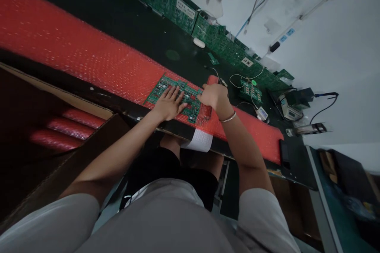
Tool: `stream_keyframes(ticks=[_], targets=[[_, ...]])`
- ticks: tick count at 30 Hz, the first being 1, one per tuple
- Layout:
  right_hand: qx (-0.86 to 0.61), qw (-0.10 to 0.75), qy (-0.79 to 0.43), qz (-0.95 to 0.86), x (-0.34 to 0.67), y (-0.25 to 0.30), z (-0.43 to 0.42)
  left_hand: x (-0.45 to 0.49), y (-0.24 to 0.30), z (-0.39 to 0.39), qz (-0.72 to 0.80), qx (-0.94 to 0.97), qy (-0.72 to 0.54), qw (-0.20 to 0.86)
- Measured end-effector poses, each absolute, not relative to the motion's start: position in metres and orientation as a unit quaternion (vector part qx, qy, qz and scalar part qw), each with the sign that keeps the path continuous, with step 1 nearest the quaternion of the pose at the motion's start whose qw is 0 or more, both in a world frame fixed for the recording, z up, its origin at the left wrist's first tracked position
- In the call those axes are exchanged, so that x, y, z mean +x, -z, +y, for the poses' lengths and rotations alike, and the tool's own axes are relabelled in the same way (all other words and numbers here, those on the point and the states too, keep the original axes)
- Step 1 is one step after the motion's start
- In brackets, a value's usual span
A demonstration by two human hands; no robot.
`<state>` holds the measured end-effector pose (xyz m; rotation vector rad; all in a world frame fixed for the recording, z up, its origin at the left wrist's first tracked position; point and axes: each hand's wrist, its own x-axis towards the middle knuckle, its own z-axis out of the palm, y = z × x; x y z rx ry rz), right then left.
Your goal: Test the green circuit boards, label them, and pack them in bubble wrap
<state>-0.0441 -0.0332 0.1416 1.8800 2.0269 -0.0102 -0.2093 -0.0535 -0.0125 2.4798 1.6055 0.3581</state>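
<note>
A green circuit board [190,115] lies on a long strip of red bubble wrap [113,57] on the dark bench. My left hand [168,104] rests flat on the board, fingers spread. Over a rolled part of red bubble wrap [212,80] at the board's right end, my right hand [214,95] is closed, its fingers curled and partly hidden. A white paper-like sheet [202,140] hangs over the bench's front edge below the roll.
At the lower left, a cardboard box [97,138] holds red bubble-wrapped rolls [71,128]. Green circuit-board bins [178,14] line the bench's back. Cables and another green board [249,90] lie to the right. A black phone-like object [284,153] sits at the strip's right end.
</note>
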Motion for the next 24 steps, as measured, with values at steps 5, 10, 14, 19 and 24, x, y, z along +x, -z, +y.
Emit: stream_keyframes(ticks=[5, 10, 14, 19, 24], targets=[[0.637, 0.171, 0.010, 0.752, -0.079, -0.126, -0.016, -0.238, 0.022, -0.034, 0.541, 0.822, -0.131, 0.121], [0.606, 0.144, 0.043, 0.781, -0.113, -0.099, -0.010, -0.255, 0.017, -0.020, 0.548, 0.803, -0.178, 0.155], [0.606, 0.002, 0.107, 0.788, -0.086, -0.088, -0.023, -0.256, 0.006, -0.040, 0.528, 0.792, -0.262, 0.159], [0.707, -0.195, 0.180, 0.655, -0.019, -0.076, -0.053, -0.235, -0.008, -0.073, 0.485, 0.819, -0.266, 0.150], [0.684, -0.293, 0.426, 0.515, -0.003, -0.053, -0.063, -0.227, -0.010, -0.078, 0.495, 0.819, -0.255, 0.136]])
